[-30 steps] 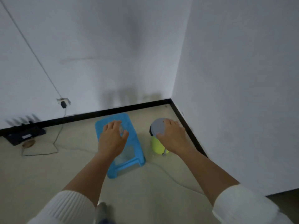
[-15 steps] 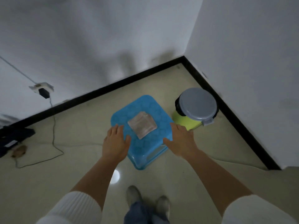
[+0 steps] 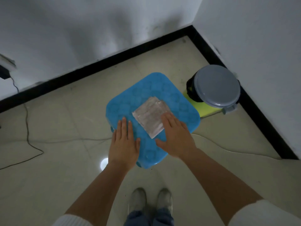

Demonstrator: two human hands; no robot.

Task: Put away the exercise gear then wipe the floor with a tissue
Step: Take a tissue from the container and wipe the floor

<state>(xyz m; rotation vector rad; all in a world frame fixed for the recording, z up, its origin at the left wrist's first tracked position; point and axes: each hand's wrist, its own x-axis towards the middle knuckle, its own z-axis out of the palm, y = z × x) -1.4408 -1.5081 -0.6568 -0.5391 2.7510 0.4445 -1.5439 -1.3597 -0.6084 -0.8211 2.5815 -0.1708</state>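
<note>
A folded white tissue (image 3: 149,118) lies on top of a blue plastic stool (image 3: 162,92) in the room's corner. My right hand (image 3: 175,137) is flat over the stool, fingers straight, its fingertips touching the tissue's near right edge. My left hand (image 3: 124,142) hovers open over the stool's left near edge, fingers straight, holding nothing. No exercise gear shows in this view.
A small bin with a grey lid (image 3: 216,85) and yellow-green body stands right of the stool, tight in the corner. A black cable (image 3: 27,128) and a thin white cord (image 3: 228,148) run across the tiled floor (image 3: 57,185). My shoes (image 3: 151,199) stand just before the stool.
The view has tilted down and closer to the stool. Both hands moved in from the stool's sides onto its top, the right one reaching the tissue.
</note>
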